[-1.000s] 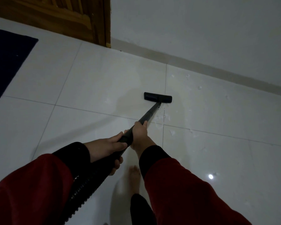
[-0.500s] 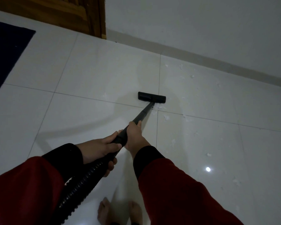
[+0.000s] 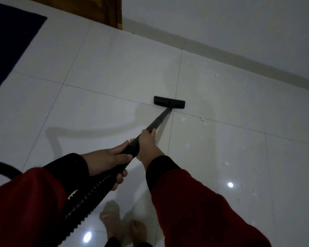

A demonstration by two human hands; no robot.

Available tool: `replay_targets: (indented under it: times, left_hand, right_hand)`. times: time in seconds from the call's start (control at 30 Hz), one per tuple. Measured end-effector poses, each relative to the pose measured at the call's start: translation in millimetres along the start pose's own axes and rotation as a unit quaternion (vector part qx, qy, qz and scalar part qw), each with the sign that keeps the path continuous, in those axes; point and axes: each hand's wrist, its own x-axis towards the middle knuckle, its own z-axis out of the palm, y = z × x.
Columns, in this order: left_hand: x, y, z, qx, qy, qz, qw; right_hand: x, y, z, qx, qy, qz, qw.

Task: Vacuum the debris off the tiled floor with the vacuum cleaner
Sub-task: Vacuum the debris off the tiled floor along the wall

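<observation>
Both hands grip the vacuum wand (image 3: 159, 120), left hand (image 3: 108, 162) closed rearward at the hose, right hand (image 3: 147, 146) closed forward for steering, keeping the floor nozzle (image 3: 169, 102) flat beside white debris (image 3: 182, 119) on the tiled floor (image 3: 114, 72).

The vacuum cleaner's flat black floor head (image 3: 169, 102) sits on the glossy white tiled floor (image 3: 100, 72), straddling a grout crossing. Its black wand (image 3: 159, 120) slants back to a ribbed hose (image 3: 86, 198). Small white debris (image 3: 182, 119) lies scattered on the tiles to its right, some just beside the head.
</observation>
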Motion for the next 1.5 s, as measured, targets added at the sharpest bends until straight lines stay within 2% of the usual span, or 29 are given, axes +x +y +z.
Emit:
replay_targets:
  times: [0.4, 0.83, 1.13, 1.5]
  left_hand:
    - [-40.5, -32.7, 26.4, 0.019, 0.019, -0.011, 1.000]
    - [-58.9, -88.3, 16.6, 0.034, 0.007, -0.006, 0.999]
    - [-85.2, -149.0, -6.8, 0.053, -0.021, -0.011, 0.998]
    - [-159.7, -230.9, -42.3, 0.080, -0.022, -0.041, 0.996]
  right_hand:
    - [-43.1, 24.8, -32.9, -0.006, -0.003, 0.027, 1.000]
    - [-64.8, 77.0, -48.9, 0.025, 0.014, 0.015, 0.999]
    - [-93.3, 144.3, -57.6, 0.051, 0.031, -0.005, 0.998]
    - [-156.8, 252.9, -55.1, 0.062, 0.040, 0.026, 0.997]
